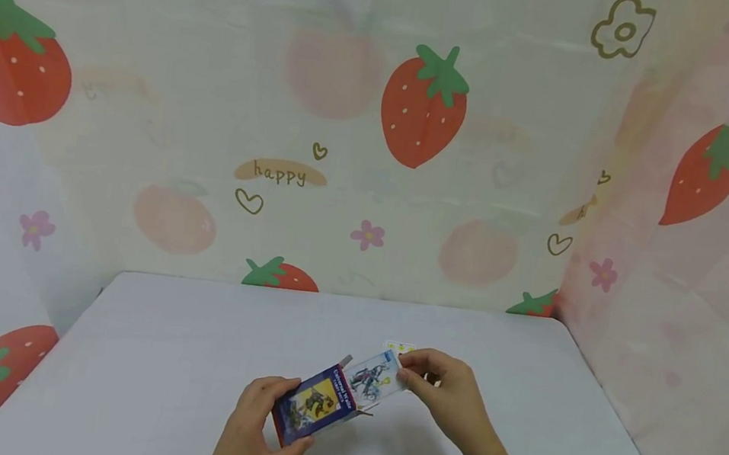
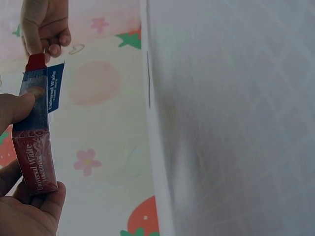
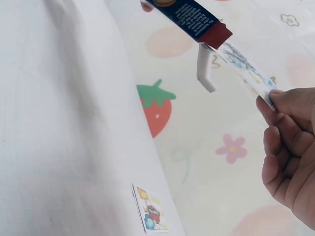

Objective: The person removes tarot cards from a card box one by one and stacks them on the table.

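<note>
Left hand [image 1: 255, 428] is gripping a blue and red card box [image 1: 313, 405], thumb along one narrow side, fingers round the opposite side. Right hand [image 1: 449, 392] is pinching the outer end of an illustrated card [image 1: 374, 379] between thumb and forefinger, its other fingers curled in.

Card is partway out of the box's open end, inner part hidden inside. Can't tell if it's a single card or a thin stack. Box is held up off the table [image 1: 179, 372], tilted, open end angled up toward the right hand. Front shows a yellow picture panel and "Universal Waite" lettering; the red side in the left wrist view reads "Universal Waite Tarot Deck". Box flaps are folded out: red tab [image 3: 215, 35] at the mouth, white flap [image 3: 205, 69] hanging below it in the right wrist view.

A second illustrated card [image 3: 151, 211] lies on the table, near the edge in the right wrist view; in the head view it's just behind the right hand, partly covered. Count there unclear too.

Table has a white cover. Curtain [image 1: 217, 85] behind and at both sides, printed with strawberries, flowers, hearts and "happy".
</note>
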Demonstrator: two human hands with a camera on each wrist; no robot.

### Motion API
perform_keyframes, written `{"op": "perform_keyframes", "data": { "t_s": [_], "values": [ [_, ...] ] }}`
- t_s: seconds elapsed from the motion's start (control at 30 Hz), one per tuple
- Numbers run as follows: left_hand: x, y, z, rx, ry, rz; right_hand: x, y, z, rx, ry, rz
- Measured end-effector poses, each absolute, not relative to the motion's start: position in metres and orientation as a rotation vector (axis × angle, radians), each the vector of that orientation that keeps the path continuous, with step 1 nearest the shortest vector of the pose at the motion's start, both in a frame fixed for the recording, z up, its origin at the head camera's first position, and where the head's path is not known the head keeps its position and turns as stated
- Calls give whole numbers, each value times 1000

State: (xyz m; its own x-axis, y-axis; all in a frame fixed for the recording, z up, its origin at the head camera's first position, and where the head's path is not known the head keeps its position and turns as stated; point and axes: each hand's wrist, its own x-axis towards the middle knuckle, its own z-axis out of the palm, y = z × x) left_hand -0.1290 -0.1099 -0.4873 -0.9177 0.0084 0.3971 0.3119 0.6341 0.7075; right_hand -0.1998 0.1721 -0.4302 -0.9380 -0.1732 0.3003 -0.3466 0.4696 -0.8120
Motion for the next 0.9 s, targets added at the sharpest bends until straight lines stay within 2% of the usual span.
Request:
{"op": "perform_keyframes", "data": {
  "t_s": [0.9],
  "values": [
    [-130, -110, -489, -260, -2514, -1209, -211, 191, -419, 466, -2484, 1384]
  ]
}}
